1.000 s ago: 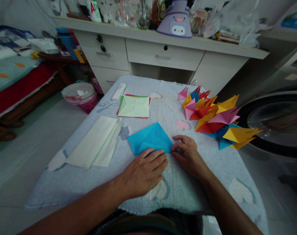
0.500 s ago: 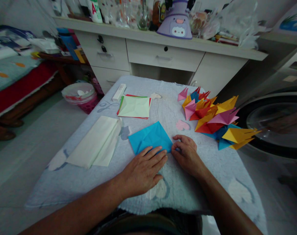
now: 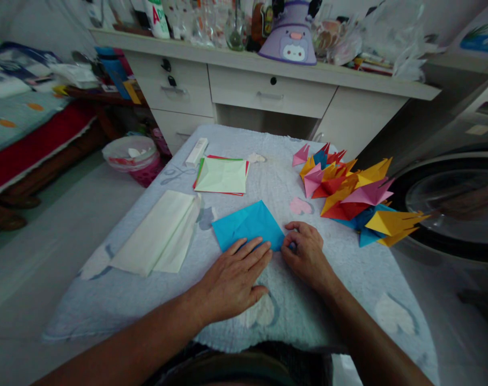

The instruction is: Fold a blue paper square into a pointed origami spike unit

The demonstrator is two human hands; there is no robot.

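A folded sheet of blue origami paper [image 3: 250,221] lies on the cloth-covered table in front of me. My left hand [image 3: 239,276] rests flat along its near edge, fingers stretched out and pressing down. At the right corner of the sheet, my right hand [image 3: 304,249] is curled, with thumb and forefinger pinched at the paper's tip. The corner itself is partly hidden by those fingers. Beyond the blue sheet sits a stack of square origami paper [image 3: 222,175], pale green on top with red and green edges showing.
Folded paper cranes [image 3: 348,187] in several colours are heaped at the table's right. On the left lie a folded whitish cloth or paper [image 3: 155,233] and a small white box [image 3: 196,152]. A white drawer cabinet [image 3: 268,91] stands behind, a washing machine [image 3: 449,203] to the right.
My left hand has slid slightly left and down along the blue paper's near edge, and its surface looks flatter. My right hand stays at the corner.
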